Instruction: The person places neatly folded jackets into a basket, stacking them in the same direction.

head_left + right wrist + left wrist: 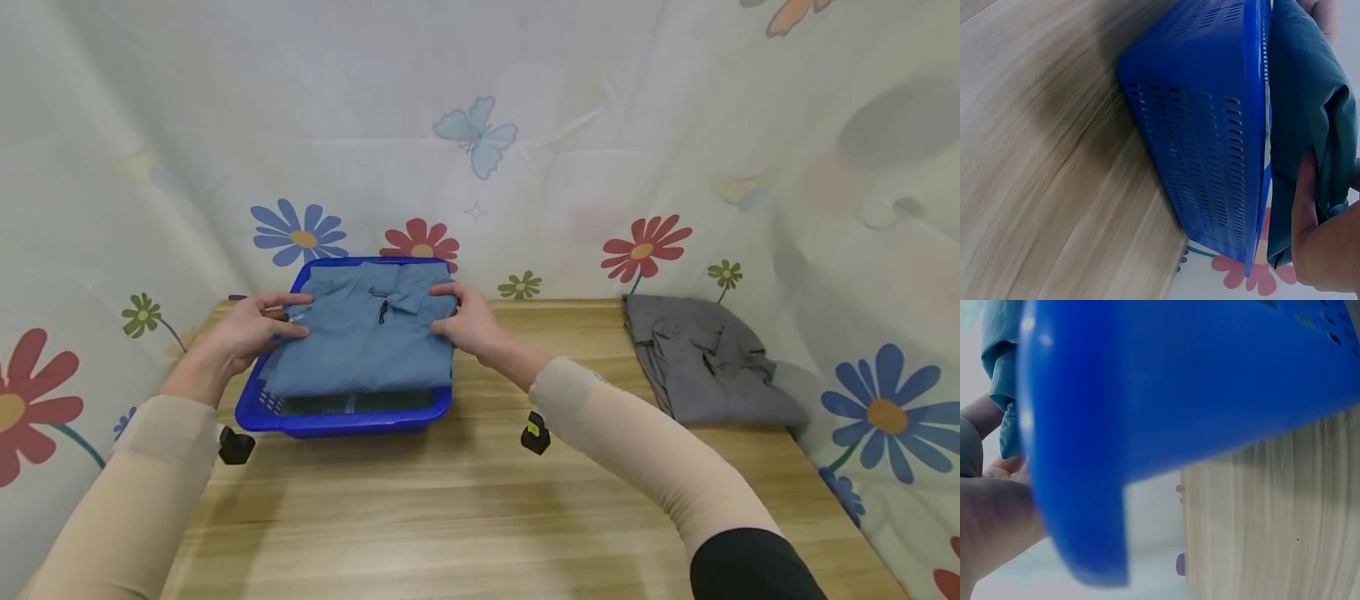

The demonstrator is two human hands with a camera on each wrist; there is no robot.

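A folded blue jacket (367, 350) with a black zip pull lies level over the blue plastic basket (360, 423). My left hand (251, 332) holds its left edge, thumb and forefinger on the cloth. At the opposite edge my right hand (471, 323) grips the folds, and the right wrist view shows the thumb (1305, 194) pressed into the jacket (1300, 94) just above the basket's rim (1252, 137). In the left wrist view, the basket wall (1210, 381) blocks most of the left hand (1007, 467). Beneath the jacket, something greenish shows inside the basket.
A folded grey garment (705, 367) lies on the right of the wooden table (480, 500). Behind the table hangs a pale curtain (555, 183) printed with flowers and a butterfly. Small black devices (536, 433) sit by both wrists.
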